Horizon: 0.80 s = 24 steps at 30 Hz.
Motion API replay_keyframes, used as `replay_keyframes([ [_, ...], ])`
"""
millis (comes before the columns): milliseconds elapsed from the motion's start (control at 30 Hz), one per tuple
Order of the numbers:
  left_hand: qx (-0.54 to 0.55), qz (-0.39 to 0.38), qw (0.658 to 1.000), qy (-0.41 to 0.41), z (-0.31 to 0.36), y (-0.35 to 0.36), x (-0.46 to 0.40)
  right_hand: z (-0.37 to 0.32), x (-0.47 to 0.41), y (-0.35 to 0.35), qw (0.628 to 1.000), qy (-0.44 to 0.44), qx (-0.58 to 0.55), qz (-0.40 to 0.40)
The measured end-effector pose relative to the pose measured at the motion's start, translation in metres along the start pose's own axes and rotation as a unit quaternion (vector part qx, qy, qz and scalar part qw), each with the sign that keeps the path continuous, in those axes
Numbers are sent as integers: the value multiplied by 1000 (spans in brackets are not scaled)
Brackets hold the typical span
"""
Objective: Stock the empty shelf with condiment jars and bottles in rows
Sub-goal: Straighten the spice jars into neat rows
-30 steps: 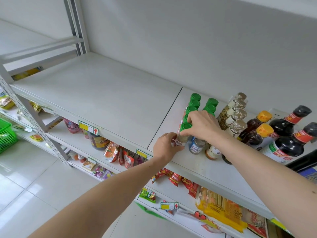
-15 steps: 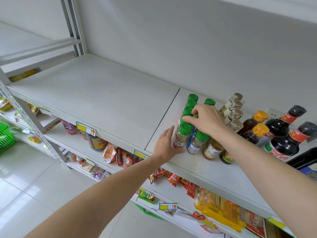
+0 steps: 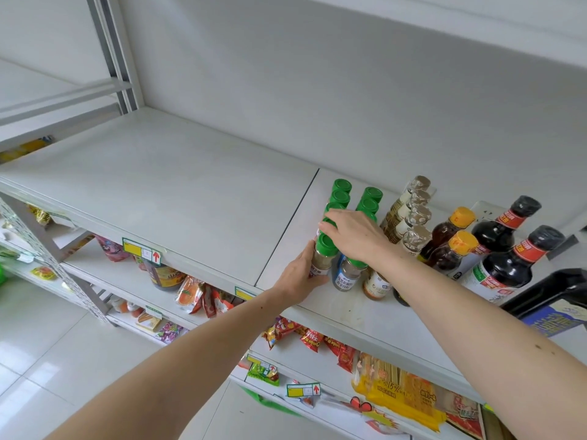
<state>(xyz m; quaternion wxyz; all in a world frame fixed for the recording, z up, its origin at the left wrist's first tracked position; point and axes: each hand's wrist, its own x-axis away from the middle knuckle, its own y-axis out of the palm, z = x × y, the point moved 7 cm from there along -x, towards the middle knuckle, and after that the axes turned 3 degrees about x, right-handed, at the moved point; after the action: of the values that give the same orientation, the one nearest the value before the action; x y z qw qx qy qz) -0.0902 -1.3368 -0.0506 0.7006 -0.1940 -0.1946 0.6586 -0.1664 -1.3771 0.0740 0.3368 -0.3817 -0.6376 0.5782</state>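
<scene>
Stocking in progress on the white shelf [image 3: 165, 198], right-hand panel only; the panel from 9 to 11 o'clock carries nothing yet.

Item 1: green-capped spice jars [image 3: 341, 187], two files running from the front edge back toward 12 o'clock, caps close together. The front jar [image 3: 322, 258] of the left file stands upright just behind the shelf lip.

Item 2: left hand [image 3: 301, 277], at 6 o'clock of that front jar, fingers fairly straight and laid against its side and base rather than wrapped round it; judged a steadying or nudging contact to keep the file straight.

Item 3: right hand [image 3: 355, 236], palm down over the caps of both files, fingers extended across the tops, nothing clenched; seemingly pressing the jars into line.

Item 4: clear-capped bottles [image 3: 416, 211], one file at 3 o'clock of the green jars.

Item 5: orange-capped bottles [image 3: 460, 242], then dark sauce bottles [image 3: 508, 262] further toward 3 o'clock, each kind kept in its own file so labels face front.

Item 6: snack packets [image 3: 190, 293] on the lower tier, at 7 o'clock.
</scene>
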Motion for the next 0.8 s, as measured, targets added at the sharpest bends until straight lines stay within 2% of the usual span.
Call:
replay_keyframes([
  [267, 19, -14, 1000, 1, 4, 1, -1, 3, -1, 3, 1000, 12, 0, -13],
  [433, 47, -13, 999, -4, 7, -6, 3, 6, -3, -4, 1000, 18, -9, 0],
  [567, 56, -43, 997, -14, 5, -13, 7, 14, -5, -15, 999, 23, -37, 22],
  [667, 102, -53, 993, -15, 6, -23, 8, 25, -7, -24, 996, 40, -59, 49],
  [800, 221, -39, 973, -54, 10, -35, -1, 33, -11, -29, 994, 69, -70, 52],
])
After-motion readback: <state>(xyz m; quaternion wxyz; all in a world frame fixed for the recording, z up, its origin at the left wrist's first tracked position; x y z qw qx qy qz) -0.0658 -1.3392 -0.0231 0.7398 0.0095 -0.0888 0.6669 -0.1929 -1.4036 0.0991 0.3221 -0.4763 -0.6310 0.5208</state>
